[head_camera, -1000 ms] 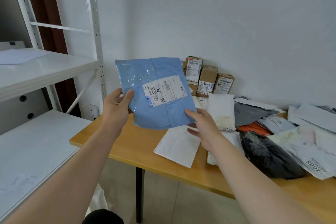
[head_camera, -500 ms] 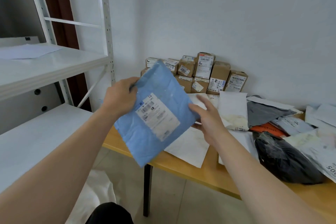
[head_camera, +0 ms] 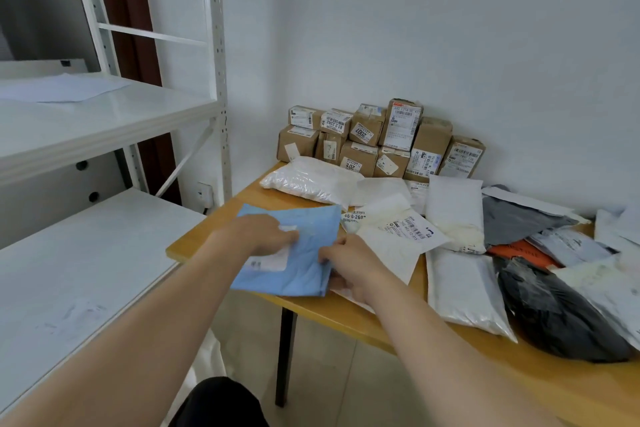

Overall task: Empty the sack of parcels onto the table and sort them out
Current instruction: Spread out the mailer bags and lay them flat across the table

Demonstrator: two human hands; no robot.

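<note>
**Blue parcel set down at the corner of the surface.** The fingers [head_camera: 288, 235] of the left hand [head_camera: 263, 231] lie close together, palm down, on top of the blue parcel [head_camera: 304, 263] and cover part of its label [head_camera: 273, 262]. The thumb is hidden, so we cannot tell whether this hand pinches the parcel or only presses on it. The fingers [head_camera: 327, 253] of the right hand [head_camera: 351, 265] are curled in at the parcel's right edge and appear to pinch it there.

The parcel lies flat at the near left corner of the surface [head_camera: 194, 246], label up. Its near edge reaches the front edge of the surface. Its right side meets a white envelope [head_camera: 391, 253], and the right hand hides whether the two overlap.

We judge the main risk to be a slide. The wrapping looks like smooth plastic film, creased and slack, over soft, flat contents. Released this close to the edge, or nudged as the hands lift away, the parcel may slip to the floor. A drag to the right would likely push the white envelope and disturb the pieces beside it.

The parcel's blue sets it apart from the black bag [head_camera: 554, 315] further right and from the brown boxes [head_camera: 381, 142] stacked against the wall. We therefore take its place in the sorting as not yet settled.
</note>
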